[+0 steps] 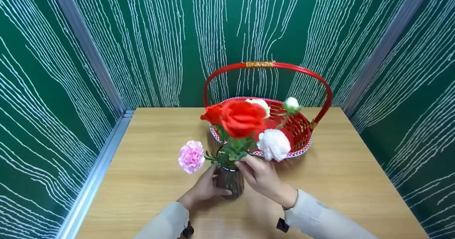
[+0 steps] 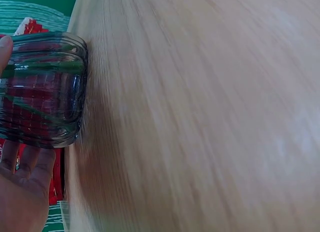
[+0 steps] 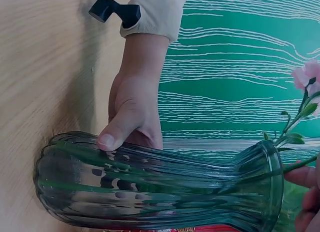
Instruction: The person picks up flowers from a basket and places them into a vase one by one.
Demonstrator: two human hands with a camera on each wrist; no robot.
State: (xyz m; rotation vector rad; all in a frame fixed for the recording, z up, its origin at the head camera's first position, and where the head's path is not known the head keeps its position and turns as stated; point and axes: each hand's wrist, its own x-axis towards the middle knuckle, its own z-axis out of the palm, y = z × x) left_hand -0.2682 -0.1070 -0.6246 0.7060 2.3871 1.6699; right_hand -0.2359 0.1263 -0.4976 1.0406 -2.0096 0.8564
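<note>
A ribbed, dark glass vase [image 1: 231, 185] stands upright on the table. My left hand [image 1: 203, 186] grips its side, with the thumb across the front; the right wrist view shows this thumb on the glass [image 3: 165, 187]. At the mouth, my right hand [image 1: 263, 177] pinches a green stem [image 3: 299, 164]; which bloom it carries is unclear. Above the vase are a large red rose [image 1: 243, 118] and a smaller red flower [image 1: 212, 114]. A pink carnation [image 1: 191, 156] leans left and a white flower [image 1: 273, 145] right. Stems show through the glass in the left wrist view.
Behind the vase sits a red woven basket [image 1: 308, 139] with a tall arched handle [image 1: 325, 86]. A white bud [image 1: 291, 104] and a cream flower [image 1: 259, 104] appear over it. Green, white-lined panels [image 1: 153, 54] enclose the wooden table [image 1: 160, 125] at the back and sides.
</note>
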